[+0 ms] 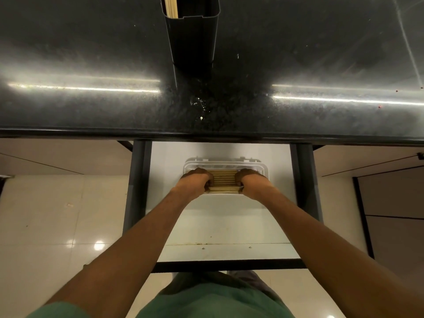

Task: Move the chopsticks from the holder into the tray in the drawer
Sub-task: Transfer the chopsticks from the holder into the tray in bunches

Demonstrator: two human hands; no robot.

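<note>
Left hand (196, 180) and right hand (250, 180) grip chopsticks (224, 182) over the tray (263, 167).

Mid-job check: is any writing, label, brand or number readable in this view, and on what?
No readable text anywhere in the head view.
Holder, tray, drawer, countertop: no print shows.
Chopsticks gripped by the left hand and right hand: no print shows.
Small pale mark on the countertop right of the holder: too small to read.
</note>
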